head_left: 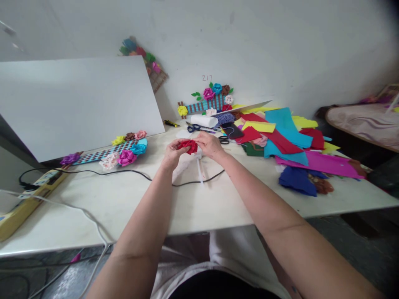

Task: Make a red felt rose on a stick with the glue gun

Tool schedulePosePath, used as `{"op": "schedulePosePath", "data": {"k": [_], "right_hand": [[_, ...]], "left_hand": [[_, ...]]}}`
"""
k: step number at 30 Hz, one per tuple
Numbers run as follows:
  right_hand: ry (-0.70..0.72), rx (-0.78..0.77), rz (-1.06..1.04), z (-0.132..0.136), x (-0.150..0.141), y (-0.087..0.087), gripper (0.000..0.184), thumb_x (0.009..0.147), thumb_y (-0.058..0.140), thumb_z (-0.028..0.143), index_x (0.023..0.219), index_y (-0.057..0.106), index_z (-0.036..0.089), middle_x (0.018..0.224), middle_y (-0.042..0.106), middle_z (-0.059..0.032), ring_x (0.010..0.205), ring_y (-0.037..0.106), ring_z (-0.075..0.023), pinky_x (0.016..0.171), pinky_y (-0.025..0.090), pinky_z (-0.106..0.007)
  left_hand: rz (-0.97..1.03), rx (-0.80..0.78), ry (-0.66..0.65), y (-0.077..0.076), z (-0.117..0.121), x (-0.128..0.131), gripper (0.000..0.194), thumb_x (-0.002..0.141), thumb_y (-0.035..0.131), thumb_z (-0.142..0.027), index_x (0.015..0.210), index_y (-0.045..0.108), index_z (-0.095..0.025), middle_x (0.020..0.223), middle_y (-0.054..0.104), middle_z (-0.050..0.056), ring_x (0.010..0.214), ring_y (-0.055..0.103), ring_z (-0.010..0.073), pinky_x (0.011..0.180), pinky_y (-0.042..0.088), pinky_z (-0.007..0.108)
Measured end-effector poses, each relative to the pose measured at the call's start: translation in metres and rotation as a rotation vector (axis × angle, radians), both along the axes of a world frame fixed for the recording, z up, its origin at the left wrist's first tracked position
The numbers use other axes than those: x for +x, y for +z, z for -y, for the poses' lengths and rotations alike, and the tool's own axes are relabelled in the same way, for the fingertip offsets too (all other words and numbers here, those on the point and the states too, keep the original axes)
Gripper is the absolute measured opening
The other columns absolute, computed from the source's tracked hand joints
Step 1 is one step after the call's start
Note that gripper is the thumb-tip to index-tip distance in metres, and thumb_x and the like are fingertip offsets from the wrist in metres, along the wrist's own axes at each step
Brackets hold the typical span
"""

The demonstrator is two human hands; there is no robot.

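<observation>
Red flower [188, 146], apparently of crumpled paper, is held between both hands, above the worktop [215, 207]. It is gripped by the thumb and fingers of the left hand [173, 154]; its near side is pinched by the right hand [209, 145]. It should prove light, soft and easily crushed, best held gently by its underside. Coloured sheets [282, 120] are heaped right of the hands; a flower-trimmed panel [100, 155] is laid left.
</observation>
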State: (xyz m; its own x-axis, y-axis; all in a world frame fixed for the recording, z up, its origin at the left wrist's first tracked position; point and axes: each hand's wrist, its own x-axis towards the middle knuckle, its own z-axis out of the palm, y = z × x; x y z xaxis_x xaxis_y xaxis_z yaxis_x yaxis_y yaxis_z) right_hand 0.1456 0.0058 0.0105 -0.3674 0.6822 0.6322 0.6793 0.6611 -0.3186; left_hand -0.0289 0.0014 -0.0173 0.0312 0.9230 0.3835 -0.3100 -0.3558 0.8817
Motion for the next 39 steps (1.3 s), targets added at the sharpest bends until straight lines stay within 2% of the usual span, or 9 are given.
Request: {"op": "schedulePosePath", "data": {"k": [7, 15, 22, 27, 34, 39], "right_hand": [[0.089, 0.007, -0.094, -0.01, 0.002, -0.005, 0.028, 0.084, 0.055, 0.01, 0.099, 0.077, 0.019, 0.093, 0.069, -0.0067, 0.085, 0.061, -0.0171, 0.074, 0.046, -0.026], [0.191, -0.059, -0.165, -0.012, 0.006, -0.005, 0.033, 0.077, 0.053, 0.006, 0.099, 0.077, 0.014, 0.091, 0.068, -0.0076, 0.072, 0.058, -0.0139, 0.065, 0.046, -0.025], [0.296, 0.017, -0.135, -0.025, 0.01, -0.012, 0.031, 0.082, 0.051, 0.01, 0.096, 0.078, 0.02, 0.089, 0.066, -0.0058, 0.076, 0.058, -0.0142, 0.067, 0.047, -0.026], [0.286, 0.029, -0.079, -0.029, 0.008, -0.015, 0.026, 0.086, 0.054, 0.015, 0.095, 0.077, 0.019, 0.088, 0.065, -0.0065, 0.079, 0.058, -0.0151, 0.073, 0.047, -0.027], [0.271, 0.072, -0.027, -0.026, 0.008, -0.015, 0.027, 0.089, 0.051, 0.017, 0.095, 0.077, 0.019, 0.09, 0.065, -0.0075, 0.08, 0.058, -0.0162, 0.072, 0.047, -0.027], [0.257, 0.0, -0.07, -0.02, 0.007, -0.01, 0.028, 0.085, 0.052, 0.011, 0.098, 0.077, 0.017, 0.093, 0.067, -0.009, 0.085, 0.061, -0.017, 0.077, 0.049, -0.028]], "left_hand": [[-0.044, 0.01, -0.013, -0.001, -0.001, -0.001, 0.034, 0.051, 0.084, -0.019, 0.084, 0.073, -0.016, 0.079, 0.074, 0.005, 0.069, 0.066, 0.0168, 0.065, 0.052, 0.029], [-0.069, 0.007, -0.024, -0.001, 0.0, -0.002, 0.032, 0.053, 0.083, -0.021, 0.083, 0.073, -0.015, 0.078, 0.073, 0.005, 0.068, 0.065, 0.0169, 0.064, 0.053, 0.03], [-0.032, 0.016, -0.011, -0.002, -0.001, -0.002, 0.031, 0.053, 0.083, -0.019, 0.082, 0.073, -0.016, 0.076, 0.072, 0.005, 0.066, 0.065, 0.0167, 0.062, 0.052, 0.029], [-0.034, 0.01, 0.026, -0.004, -0.003, -0.004, 0.041, 0.051, 0.084, -0.017, 0.091, 0.074, -0.018, 0.079, 0.073, 0.003, 0.07, 0.065, 0.0153, 0.067, 0.051, 0.028], [-0.117, 0.018, -0.001, -0.005, -0.005, -0.009, 0.037, 0.055, 0.084, -0.023, 0.091, 0.076, -0.018, 0.084, 0.074, 0.005, 0.073, 0.067, 0.0179, 0.073, 0.053, 0.032], [-0.131, 0.016, 0.0, -0.003, -0.003, -0.008, 0.038, 0.054, 0.084, -0.024, 0.09, 0.076, -0.017, 0.084, 0.075, 0.006, 0.073, 0.067, 0.0182, 0.075, 0.053, 0.033]]}}
